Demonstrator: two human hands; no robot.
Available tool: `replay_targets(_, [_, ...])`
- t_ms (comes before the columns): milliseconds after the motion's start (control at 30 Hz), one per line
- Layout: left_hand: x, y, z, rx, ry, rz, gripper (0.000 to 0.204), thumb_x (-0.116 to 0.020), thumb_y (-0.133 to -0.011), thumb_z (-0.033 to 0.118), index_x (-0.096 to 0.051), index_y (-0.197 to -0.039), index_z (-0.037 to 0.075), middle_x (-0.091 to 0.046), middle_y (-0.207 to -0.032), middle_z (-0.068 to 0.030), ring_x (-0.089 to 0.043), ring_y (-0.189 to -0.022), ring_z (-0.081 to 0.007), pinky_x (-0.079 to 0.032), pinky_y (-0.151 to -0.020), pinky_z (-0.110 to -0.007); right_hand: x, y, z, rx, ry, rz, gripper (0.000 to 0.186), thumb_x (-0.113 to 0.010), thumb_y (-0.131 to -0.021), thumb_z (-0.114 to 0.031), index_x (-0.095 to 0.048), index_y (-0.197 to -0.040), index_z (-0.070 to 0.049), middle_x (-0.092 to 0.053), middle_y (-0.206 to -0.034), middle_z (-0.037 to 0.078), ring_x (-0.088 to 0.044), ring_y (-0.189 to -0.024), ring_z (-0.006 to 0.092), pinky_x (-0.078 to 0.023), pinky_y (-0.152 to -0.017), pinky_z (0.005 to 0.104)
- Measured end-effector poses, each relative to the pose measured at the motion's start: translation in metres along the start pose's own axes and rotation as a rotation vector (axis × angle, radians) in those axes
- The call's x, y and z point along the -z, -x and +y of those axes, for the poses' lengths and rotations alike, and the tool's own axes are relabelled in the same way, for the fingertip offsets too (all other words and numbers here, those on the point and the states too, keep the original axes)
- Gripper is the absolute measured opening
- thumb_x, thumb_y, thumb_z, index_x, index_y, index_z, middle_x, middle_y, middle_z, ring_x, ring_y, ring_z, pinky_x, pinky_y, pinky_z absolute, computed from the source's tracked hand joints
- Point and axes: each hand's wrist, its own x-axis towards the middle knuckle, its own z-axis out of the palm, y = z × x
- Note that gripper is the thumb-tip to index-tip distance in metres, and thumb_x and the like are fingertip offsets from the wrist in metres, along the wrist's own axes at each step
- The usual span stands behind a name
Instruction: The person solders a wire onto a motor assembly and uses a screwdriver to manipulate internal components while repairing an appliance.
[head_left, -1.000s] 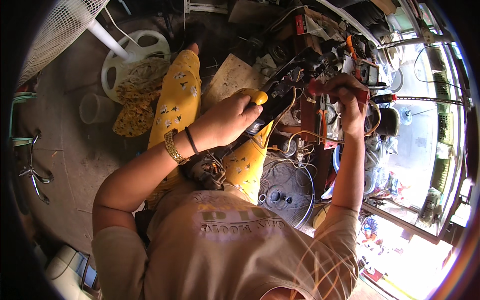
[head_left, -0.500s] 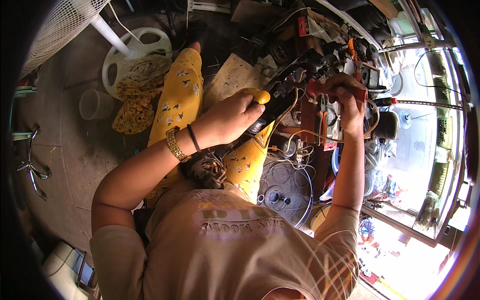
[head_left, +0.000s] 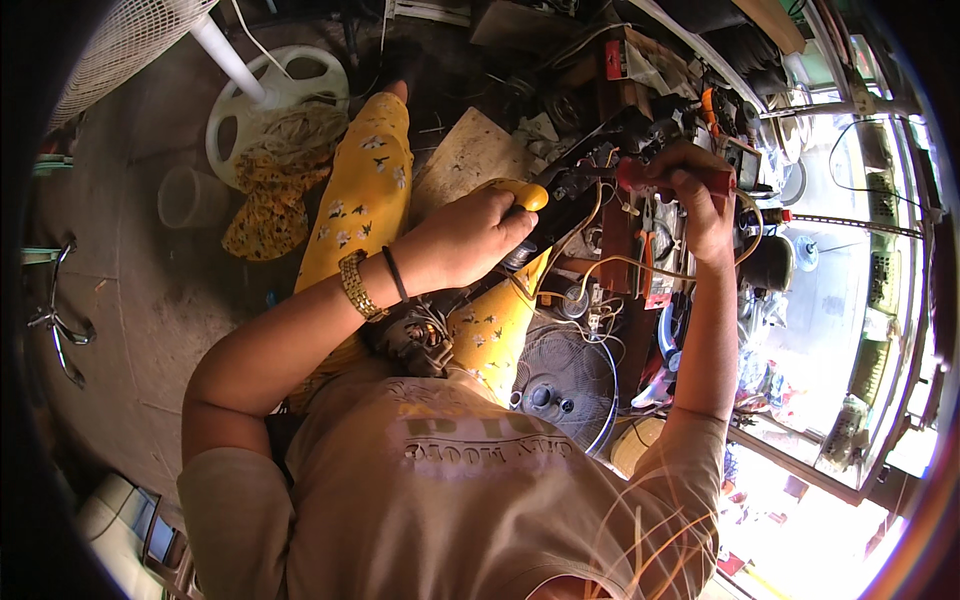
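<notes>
My left hand (head_left: 480, 235), with a gold watch and a black band at the wrist, is closed round a yellow rounded handle (head_left: 532, 197); the rest of that tool is hidden. My right hand (head_left: 697, 200) grips a red-handled soldering iron (head_left: 640, 175), whose thin shaft points left toward dark parts and wires (head_left: 600, 160). A beige cord (head_left: 640, 266) loops from behind that hand. Below the right hand lie orange-handled pliers (head_left: 648, 245). On my lap sits a motor (head_left: 420, 340) with copper windings showing.
A round fan grille (head_left: 565, 375) stands by my right leg. Tools and parts crowd a bench beside a bright glass case (head_left: 835, 250). To the left are a white fan base (head_left: 235, 125) with cloths on it and a clear plastic tub (head_left: 190, 198). A board (head_left: 470, 155) lies ahead.
The view has shifted slightly. My left hand with the yellow handle sits a little further right; my right hand keeps its hold on the soldering iron in nearly the same place.
</notes>
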Motion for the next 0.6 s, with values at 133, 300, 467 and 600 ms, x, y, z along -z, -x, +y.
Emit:
replay_targets(133, [0.005,0.003,0.004,0.002,0.006,-0.035,0.039,-0.046,-0.097,0.03,-0.055,-0.087,-0.007,-0.061,-0.084,-0.0248,-0.061,-0.078,-0.0374,-0.047,-0.071,-0.043,-0.004,-0.002,-0.003,0.008,0.026,-0.037,0.028,-0.053,-0.077,-0.02,-0.063,-0.084,0.005,-0.066,-0.08,0.01,-0.062,-0.075,0.0152,-0.048,-0.069,0.0267])
replay_targets(300, [0.007,0.001,-0.002,0.008,0.078,-0.141,0.035,-0.045,-0.099,0.032,-0.053,-0.112,0.001,-0.053,-0.066,-0.0014,-0.052,-0.052,-0.0096,-0.044,-0.042,-0.026,-0.004,-0.004,-0.009,0.028,0.045,-0.065,0.029,-0.053,-0.076,-0.02,-0.063,-0.082,0.006,-0.066,-0.08,0.011,-0.062,-0.075,0.0156,-0.048,-0.07,0.0264])
replay_targets(467, [0.004,0.0,-0.006,0.128,0.166,-0.129,0.036,-0.044,-0.1,0.034,-0.053,-0.114,0.002,-0.053,-0.082,-0.0002,-0.053,-0.055,-0.0066,-0.046,-0.042,-0.021,-0.002,-0.003,-0.007,0.02,0.026,-0.045,0.032,-0.054,-0.075,-0.023,-0.063,-0.082,0.007,-0.066,-0.079,0.011,-0.062,-0.074,0.0154,-0.048,-0.069,0.0252])
replay_targets(600, [0.001,0.005,0.002,0.225,0.39,-0.137,0.039,-0.043,-0.1,0.037,-0.054,-0.114,0.002,-0.053,-0.086,-0.0012,-0.053,-0.058,-0.0066,-0.045,-0.041,-0.021,0.0,0.0,-0.003,0.013,0.022,-0.032,0.031,-0.054,-0.076,-0.024,-0.064,-0.082,0.005,-0.066,-0.079,0.009,-0.059,-0.07,0.0126,-0.045,-0.064,0.0243])
